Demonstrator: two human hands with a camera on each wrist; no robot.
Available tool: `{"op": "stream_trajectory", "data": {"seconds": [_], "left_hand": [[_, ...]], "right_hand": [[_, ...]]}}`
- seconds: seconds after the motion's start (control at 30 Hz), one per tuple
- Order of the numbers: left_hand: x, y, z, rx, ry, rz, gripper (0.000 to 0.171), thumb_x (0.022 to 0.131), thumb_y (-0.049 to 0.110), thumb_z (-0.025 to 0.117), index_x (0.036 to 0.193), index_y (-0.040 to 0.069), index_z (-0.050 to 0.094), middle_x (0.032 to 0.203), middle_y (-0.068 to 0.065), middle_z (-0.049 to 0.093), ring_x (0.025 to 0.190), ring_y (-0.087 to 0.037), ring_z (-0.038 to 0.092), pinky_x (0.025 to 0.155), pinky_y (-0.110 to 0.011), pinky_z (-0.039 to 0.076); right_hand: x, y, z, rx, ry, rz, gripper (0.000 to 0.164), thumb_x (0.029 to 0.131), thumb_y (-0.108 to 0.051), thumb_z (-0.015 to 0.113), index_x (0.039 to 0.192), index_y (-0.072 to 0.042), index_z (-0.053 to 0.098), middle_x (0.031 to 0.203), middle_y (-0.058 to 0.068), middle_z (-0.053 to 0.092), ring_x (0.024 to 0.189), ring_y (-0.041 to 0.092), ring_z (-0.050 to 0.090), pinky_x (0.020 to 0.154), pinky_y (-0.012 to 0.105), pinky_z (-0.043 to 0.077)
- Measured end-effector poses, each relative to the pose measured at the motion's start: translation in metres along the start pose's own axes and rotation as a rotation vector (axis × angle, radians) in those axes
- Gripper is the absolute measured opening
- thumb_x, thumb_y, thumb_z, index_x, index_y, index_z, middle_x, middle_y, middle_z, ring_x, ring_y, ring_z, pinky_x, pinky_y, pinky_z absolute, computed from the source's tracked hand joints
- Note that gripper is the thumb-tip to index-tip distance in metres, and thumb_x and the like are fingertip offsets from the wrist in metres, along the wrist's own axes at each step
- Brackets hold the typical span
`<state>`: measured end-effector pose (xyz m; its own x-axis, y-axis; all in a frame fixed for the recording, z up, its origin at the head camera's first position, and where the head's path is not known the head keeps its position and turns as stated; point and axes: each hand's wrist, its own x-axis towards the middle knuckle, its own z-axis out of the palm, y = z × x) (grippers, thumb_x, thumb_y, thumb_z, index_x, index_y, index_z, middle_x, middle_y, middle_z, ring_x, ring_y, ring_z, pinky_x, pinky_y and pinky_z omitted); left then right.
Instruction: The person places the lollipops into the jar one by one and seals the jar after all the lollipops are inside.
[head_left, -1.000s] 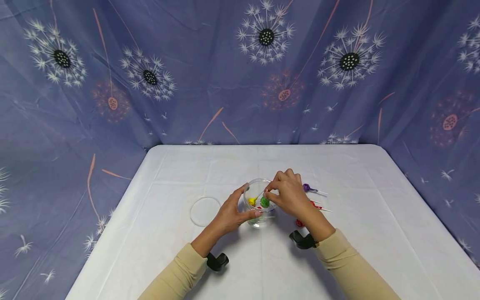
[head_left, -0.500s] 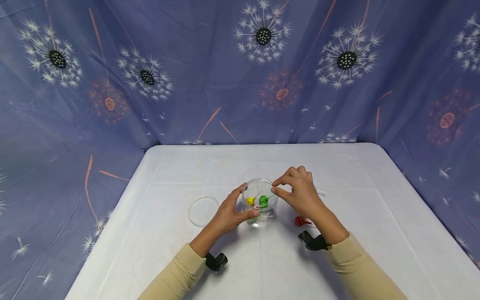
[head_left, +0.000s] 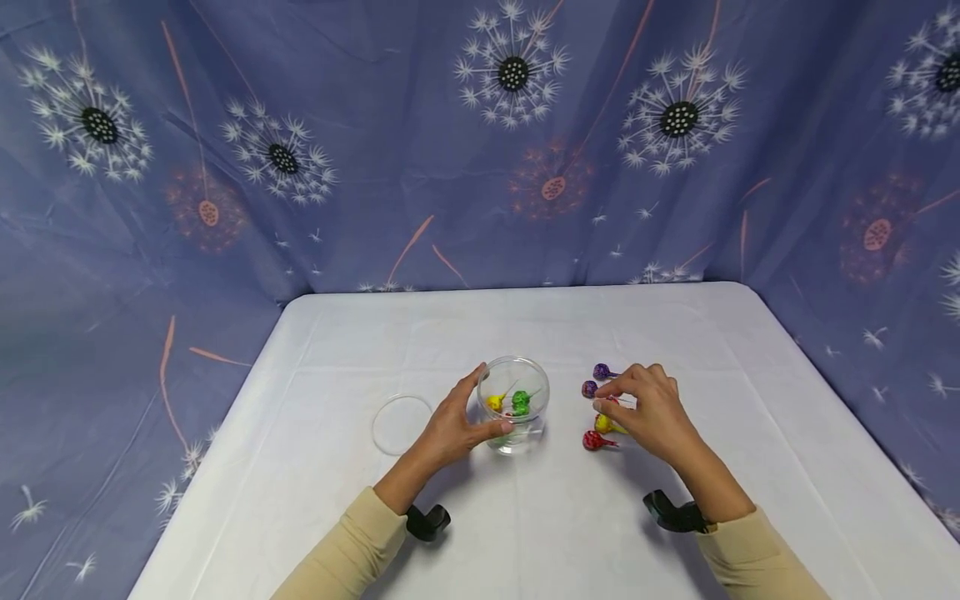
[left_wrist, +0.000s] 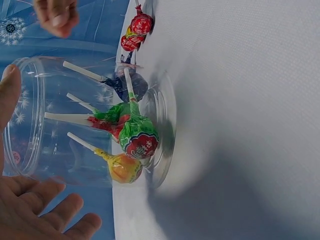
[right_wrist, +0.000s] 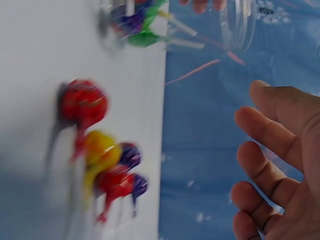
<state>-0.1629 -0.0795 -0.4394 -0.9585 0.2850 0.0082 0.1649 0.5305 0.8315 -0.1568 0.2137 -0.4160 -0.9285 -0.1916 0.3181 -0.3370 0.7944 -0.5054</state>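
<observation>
My left hand (head_left: 450,429) grips a clear jar (head_left: 529,435), thumb on the near side and fingers around the far side. Wrapped lollipops lie in the jar: in the left wrist view a yellow one (left_wrist: 125,168), a green one with a red label (left_wrist: 140,137) and a dark blue one (left_wrist: 131,87) show, sticks toward the mouth. My right hand (head_left: 652,412) hovers over the loose lollipops with nothing between its loosely bent fingers. Below it are a red lollipop (head_left: 593,440), a yellow one (head_left: 603,424) and purple ones, one a purple lollipop (head_left: 589,389); the hand partly hides the group.
Left of the jar, a clear round lid (head_left: 373,427) lies flat on the white-covered table (head_left: 360,333). Behind and beside the table hangs a blue curtain (head_left: 375,167) with dandelion prints. Each wrist wears a black camera mount.
My right hand has let go of the green lollipop's stick at the jar and moved right, over the loose lollipops. The left hand keeps its grip on the jar.
</observation>
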Motion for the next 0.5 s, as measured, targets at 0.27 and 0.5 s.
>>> {"op": "stream_trajectory", "data": {"seconds": [0.27,0.5], "left_hand": [[0.001,0.001,0.0,0.0,0.005,0.003,0.096,0.072,0.05,0.077,0.15,0.026,0.026,0.152,-0.003,0.034,0.142,-0.029,0.029,0.112,-0.055,0.029],[0.001,0.001,0.001,0.002,0.009,-0.005,0.095,0.072,0.049,0.077,0.149,0.026,0.027,0.152,-0.002,0.034,0.142,-0.028,0.029,0.112,-0.055,0.028]], "right_hand": [[-0.024,0.023,0.006,-0.027,-0.066,0.101,0.01,0.077,-0.018,0.077,0.086,-0.014,0.075,0.083,0.004,0.059,0.086,0.021,0.042,0.075,0.036,0.024],[-0.04,0.039,0.012,-0.06,-0.068,0.126,0.011,0.076,-0.018,0.077,0.085,-0.015,0.075,0.08,0.001,0.058,0.083,0.02,0.043,0.074,0.038,0.025]]}}
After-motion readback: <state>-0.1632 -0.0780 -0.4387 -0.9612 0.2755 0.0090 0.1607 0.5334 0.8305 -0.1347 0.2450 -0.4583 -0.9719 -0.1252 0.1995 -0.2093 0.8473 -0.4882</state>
